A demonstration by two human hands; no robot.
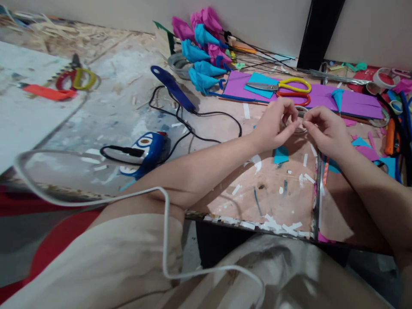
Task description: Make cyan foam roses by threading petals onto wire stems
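My left hand (277, 124) and my right hand (323, 128) meet over the worktable, fingertips pinched together on a small roll of clear tape (301, 112) held between them. Both hands are closed around it; what the fingertips pinch exactly is too small to see. A scrap of blue paper (281, 155) lies just below my left hand. Behind the hands, yellow-and-red scissors (283, 87) rest on purple paper sheets (322, 99).
Pink and blue paper flowers (201, 51) on wire stems lie at the back. A blue glue gun (146, 151) with a black cable sits at left, a blue tool (174, 88) behind it. Tape rolls and pens (391, 107) crowd the right. A white cable (164, 240) crosses my lap.
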